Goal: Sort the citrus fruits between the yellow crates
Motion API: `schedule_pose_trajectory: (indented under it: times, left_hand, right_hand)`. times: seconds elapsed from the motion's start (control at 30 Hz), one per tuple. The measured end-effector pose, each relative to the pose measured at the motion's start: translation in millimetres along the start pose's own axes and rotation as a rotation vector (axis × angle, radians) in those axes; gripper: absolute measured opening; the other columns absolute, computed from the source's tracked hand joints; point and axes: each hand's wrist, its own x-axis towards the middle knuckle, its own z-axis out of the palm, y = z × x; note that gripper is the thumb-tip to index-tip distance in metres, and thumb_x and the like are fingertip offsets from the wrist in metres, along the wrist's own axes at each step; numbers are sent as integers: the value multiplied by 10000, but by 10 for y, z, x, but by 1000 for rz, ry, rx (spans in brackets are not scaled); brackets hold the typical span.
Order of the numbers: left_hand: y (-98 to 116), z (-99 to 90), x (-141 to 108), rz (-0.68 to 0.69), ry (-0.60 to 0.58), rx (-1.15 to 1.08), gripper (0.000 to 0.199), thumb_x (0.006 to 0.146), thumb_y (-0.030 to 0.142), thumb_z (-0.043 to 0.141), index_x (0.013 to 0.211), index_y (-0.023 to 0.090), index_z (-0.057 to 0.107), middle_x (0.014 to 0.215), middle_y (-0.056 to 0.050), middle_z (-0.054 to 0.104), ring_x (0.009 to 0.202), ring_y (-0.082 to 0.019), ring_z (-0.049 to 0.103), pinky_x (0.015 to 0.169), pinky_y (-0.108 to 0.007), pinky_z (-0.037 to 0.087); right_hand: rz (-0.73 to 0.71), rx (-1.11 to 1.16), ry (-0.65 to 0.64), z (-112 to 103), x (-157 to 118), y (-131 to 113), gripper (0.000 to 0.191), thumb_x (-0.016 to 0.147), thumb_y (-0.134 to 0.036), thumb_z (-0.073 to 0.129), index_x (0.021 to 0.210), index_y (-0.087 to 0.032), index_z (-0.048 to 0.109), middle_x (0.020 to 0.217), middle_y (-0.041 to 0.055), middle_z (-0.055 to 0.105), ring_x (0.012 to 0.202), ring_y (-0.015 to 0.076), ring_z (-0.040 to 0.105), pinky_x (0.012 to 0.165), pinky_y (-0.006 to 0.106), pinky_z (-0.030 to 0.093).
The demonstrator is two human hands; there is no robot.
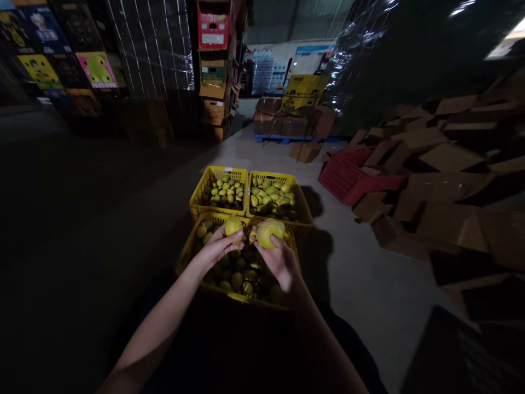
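Note:
My left hand (221, 246) is closed around a yellow-green mango (233, 225), held above the near yellow crate (186, 250). In my right hand (282, 257) is a larger yellow mango (269, 232), with the thumb resting across its front. The two hands are apart, side by side. Below them, the near crate contains many greenish mangoes (237, 280), partly in shadow. Just beyond stand two more yellow crates, a left one (197, 203) with small rounder fruit (225, 191) and a right one (304, 210) with longer mangoes (270, 191).
A red plastic crate (346, 178) lies tipped on the floor at the right, beside a large heap of cardboard boxes (443, 186). Stacked cartons (213, 79) stand behind the crates. Further back, a blue pallet (283, 138) carries boxes. A small carton (305, 151) sits before it.

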Motion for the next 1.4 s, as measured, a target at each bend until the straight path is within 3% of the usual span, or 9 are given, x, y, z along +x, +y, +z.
schedule_pose_trajectory:
  times: [0.2, 0.4, 0.5, 0.6, 0.77, 0.9, 1.07, 1.4]
  left_hand:
    - [-6, 14, -9, 57, -48, 76, 201, 655, 256, 785, 795, 180, 662, 725, -7, 620, 476, -48, 434, 462, -203, 366]
    - [-5, 25, -43, 112, -105, 112, 407, 517, 157, 850, 874, 215, 665, 879, -14, 635, 745, -129, 572, 651, -227, 467]
    - [-1, 13, -18, 32, -111, 5, 346, 631, 384, 791, 889, 202, 652, 844, -38, 642, 662, -127, 571, 572, -228, 456]
    - [4, 6, 31, -15, -132, -77, 441, 777, 582, 542, 743, 154, 644, 648, -68, 603, 523, -132, 529, 451, -234, 393]
    - [-42, 3, 62, 30, -111, 16, 460, 800, 443, 392, 480, 154, 551, 424, -57, 481, 337, -117, 391, 336, -242, 253]
    - [-85, -7, 25, 96, -104, 137, 430, 778, 395, 401, 478, 146, 582, 414, -77, 506, 330, -120, 393, 342, -250, 247]
    - [-87, -20, 0, 74, -83, 157, 391, 758, 433, 480, 516, 154, 608, 420, -90, 525, 342, -121, 413, 334, -241, 236]
    - [-87, -29, 3, 57, -61, 117, 351, 776, 387, 510, 570, 130, 634, 427, -93, 540, 340, -126, 444, 324, -231, 265]
  right_hand:
    - [15, 106, 57, 26, -31, -80, 383, 567, -423, 803, 859, -231, 645, 838, 25, 721, 811, 222, 672, 729, 364, 548]
    - [68, 208, 89, 24, -68, -144, 406, 642, -598, 682, 784, -219, 646, 773, 21, 696, 679, 188, 646, 482, 258, 488]
    - [107, 201, 97, 44, -71, -166, 360, 719, -567, 613, 719, -208, 632, 664, 14, 654, 584, 157, 605, 457, 243, 461]
    - [132, 92, 85, 98, -75, -148, 330, 739, -517, 602, 675, -194, 622, 630, 25, 640, 567, 169, 608, 446, 255, 458]
    - [-6, -131, 11, 162, -139, -11, 300, 761, -470, 604, 703, -178, 639, 673, 45, 658, 626, 199, 639, 477, 286, 502]
    - [-71, -213, -28, 146, -199, 75, 301, 821, -457, 565, 759, -176, 655, 706, 47, 675, 661, 198, 655, 515, 287, 528]
    - [-101, -278, -34, 103, -209, 104, 289, 824, -439, 582, 752, -172, 664, 734, 53, 685, 687, 202, 663, 529, 288, 544]
    - [-64, -182, 105, 86, -253, 127, 122, 771, -345, 653, 775, -223, 649, 710, 18, 675, 698, 205, 667, 511, 286, 543]
